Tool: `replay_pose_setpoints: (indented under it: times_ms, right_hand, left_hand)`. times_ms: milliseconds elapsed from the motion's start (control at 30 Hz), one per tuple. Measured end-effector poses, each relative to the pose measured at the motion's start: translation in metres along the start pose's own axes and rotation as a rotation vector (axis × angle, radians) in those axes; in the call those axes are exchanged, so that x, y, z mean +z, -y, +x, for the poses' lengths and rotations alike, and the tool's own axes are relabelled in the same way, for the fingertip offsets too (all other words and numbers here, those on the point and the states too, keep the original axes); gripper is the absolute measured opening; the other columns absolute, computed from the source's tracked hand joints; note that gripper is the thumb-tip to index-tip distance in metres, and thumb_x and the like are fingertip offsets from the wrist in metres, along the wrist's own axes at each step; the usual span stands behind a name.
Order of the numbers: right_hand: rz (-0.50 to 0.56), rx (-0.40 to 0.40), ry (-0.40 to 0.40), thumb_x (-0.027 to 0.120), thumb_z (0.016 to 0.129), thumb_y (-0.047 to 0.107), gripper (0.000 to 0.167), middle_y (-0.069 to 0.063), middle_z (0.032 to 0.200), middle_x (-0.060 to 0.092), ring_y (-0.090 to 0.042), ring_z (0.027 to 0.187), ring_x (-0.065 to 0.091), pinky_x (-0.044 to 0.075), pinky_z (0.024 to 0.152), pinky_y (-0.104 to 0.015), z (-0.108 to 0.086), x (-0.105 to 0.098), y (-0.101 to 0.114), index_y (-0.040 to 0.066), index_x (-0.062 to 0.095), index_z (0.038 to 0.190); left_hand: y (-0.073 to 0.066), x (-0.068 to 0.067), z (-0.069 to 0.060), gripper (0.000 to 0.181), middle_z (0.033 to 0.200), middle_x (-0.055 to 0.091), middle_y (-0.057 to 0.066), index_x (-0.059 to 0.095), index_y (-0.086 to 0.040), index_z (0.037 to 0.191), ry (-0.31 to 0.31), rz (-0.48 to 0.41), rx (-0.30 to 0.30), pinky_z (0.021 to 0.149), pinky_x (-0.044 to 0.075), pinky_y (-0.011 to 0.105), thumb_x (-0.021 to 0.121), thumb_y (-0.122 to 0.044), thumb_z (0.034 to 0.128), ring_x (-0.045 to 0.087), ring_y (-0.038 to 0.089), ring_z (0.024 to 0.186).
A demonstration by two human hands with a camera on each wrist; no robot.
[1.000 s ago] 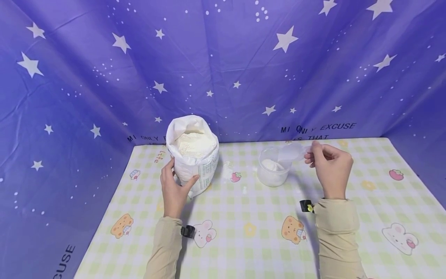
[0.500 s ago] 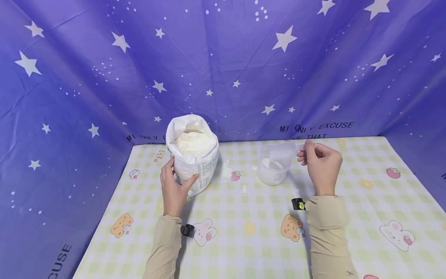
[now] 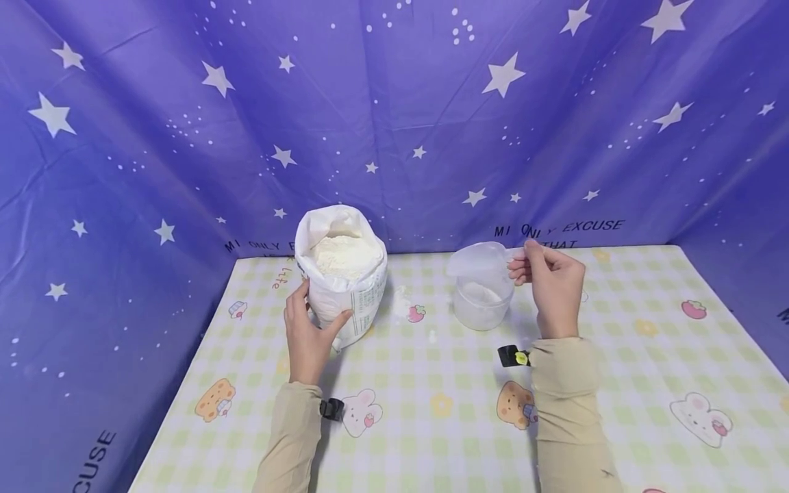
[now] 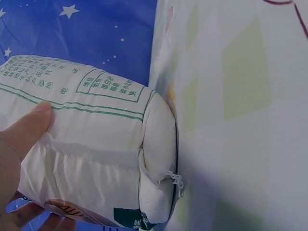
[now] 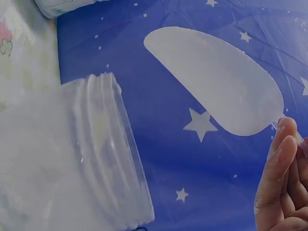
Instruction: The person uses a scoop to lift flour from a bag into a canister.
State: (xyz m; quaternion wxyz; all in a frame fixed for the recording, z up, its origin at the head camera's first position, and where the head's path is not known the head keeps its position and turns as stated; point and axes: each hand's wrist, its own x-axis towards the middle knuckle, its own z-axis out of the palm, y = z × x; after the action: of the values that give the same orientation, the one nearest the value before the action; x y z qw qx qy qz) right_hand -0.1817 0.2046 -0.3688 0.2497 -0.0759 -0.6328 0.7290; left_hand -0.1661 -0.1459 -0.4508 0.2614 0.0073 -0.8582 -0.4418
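Note:
A white bag [image 3: 364,301], its top open on pale flour-like powder [image 3: 345,257], stands at the left of the table. My left hand [image 3: 308,342] grips its lower side, thumb on the front; in the left wrist view the bag [image 4: 91,130] shows green print. A translucent scoop [image 3: 477,260] hangs above the clear tub [image 3: 481,315], apart from its threaded rim in the right wrist view. My right hand [image 3: 557,287] pinches the scoop's handle. White powder lies in the tub. Whether the scoop [image 5: 216,79] holds any powder, I cannot tell.
The table has a green-and-white checked cloth [image 3: 440,445] printed with cartoon animals. A little spilled powder [image 3: 402,301] lies between bag and tub. Behind the table's far edge hangs a blue curtain [image 3: 401,123] with stars.
My right hand has moved left and slightly away from me, carrying the scoop from the tub's right side to above its opening. The left hand and bag have stayed put.

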Motion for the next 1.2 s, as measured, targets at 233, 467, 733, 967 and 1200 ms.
replay_pose_setpoints:
  times_ms: [233,467,733,967,1200]
  right_hand:
    - [-0.001,0.017,0.06,0.067,0.096,0.023,0.03,-0.004,0.066,0.071,-0.011,0.052,0.063,0.055,0.047,-0.019,0.001,0.018,0.006,-0.004,0.074,0.084]
    - [0.023,0.011,0.127,0.067,0.095,0.024,0.03,-0.005,0.067,0.071,-0.012,0.052,0.063,0.054,0.046,-0.019,0.002,0.039,0.014,-0.003,0.074,0.082]
    - [0.032,0.01,0.174,0.065,0.097,0.023,0.032,-0.005,0.067,0.071,-0.011,0.052,0.063,0.055,0.045,-0.019,-0.002,0.062,0.014,-0.006,0.072,0.084]
    - [0.023,-0.003,0.187,0.063,0.098,0.022,0.034,-0.002,0.065,0.07,-0.01,0.052,0.063,0.054,0.046,-0.019,-0.006,0.078,0.016,-0.01,0.071,0.087]
    - [0.014,-0.004,0.218,0.063,0.098,0.024,0.035,-0.001,0.067,0.071,-0.011,0.054,0.064,0.055,0.048,-0.02,-0.009,0.09,0.016,-0.009,0.071,0.087]
  left_hand:
    - [0.0,0.0,0.0,0.088,0.139,0.045,0.016,0.039,-0.004,0.144,0.001,0.005,-0.001,0.113,0.044,0.044,0.089,-0.024,0.074,0.041,0.031,0.13]
    - [0.0,-0.001,0.0,0.089,0.139,0.045,0.016,0.039,-0.004,0.145,0.003,0.002,-0.005,0.113,0.044,0.044,0.089,-0.024,0.0738,0.041,0.031,0.13]
    - [-0.001,-0.001,0.0,0.088,0.138,0.046,0.016,0.041,-0.004,0.144,-0.007,0.002,0.001,0.112,0.044,0.042,0.09,-0.023,0.0726,0.042,0.031,0.129]
    - [-0.001,-0.001,0.001,0.089,0.138,0.046,0.017,0.04,-0.003,0.144,-0.003,0.004,0.004,0.112,0.045,0.045,0.089,-0.023,0.0729,0.042,0.032,0.129]
    - [0.0,0.0,0.001,0.089,0.138,0.045,0.017,0.04,-0.004,0.144,-0.003,0.005,0.005,0.112,0.045,0.045,0.089,-0.023,0.073,0.041,0.032,0.129]
